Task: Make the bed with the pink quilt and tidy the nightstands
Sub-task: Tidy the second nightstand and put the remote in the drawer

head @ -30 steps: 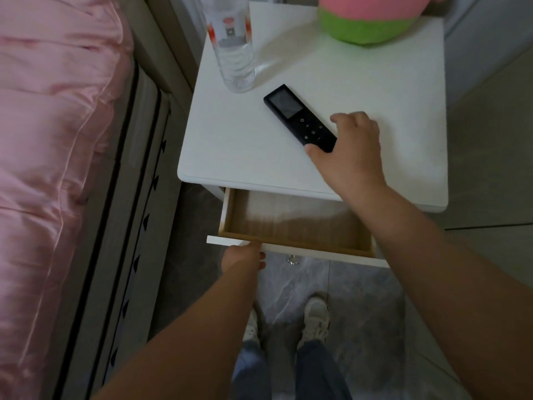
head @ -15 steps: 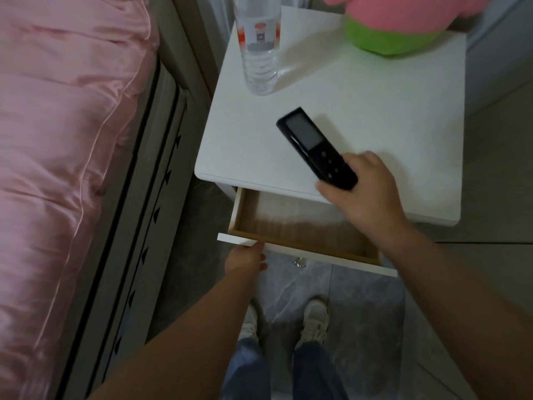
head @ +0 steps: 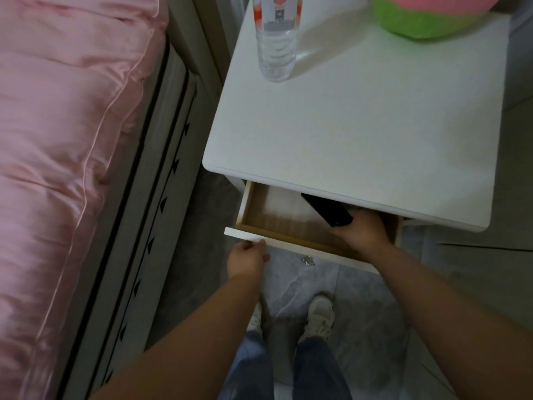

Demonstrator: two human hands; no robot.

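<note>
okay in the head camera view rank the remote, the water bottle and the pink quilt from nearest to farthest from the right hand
1. Remote: held in the right hand, inside the open drawer.
2. Water bottle: upright at the nightstand's back left.
3. Pink quilt: on the bed, far left.

Left hand [head: 247, 259] curled in a grip; right hand [head: 362, 233] clasped, both arms outstretched.

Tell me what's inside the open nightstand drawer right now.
The drawer holds a black remote, gripped by the right hand reaching in. The wooden bottom looks otherwise bare. The nightstand top covers the drawer's back part and the remote's far end.
</note>
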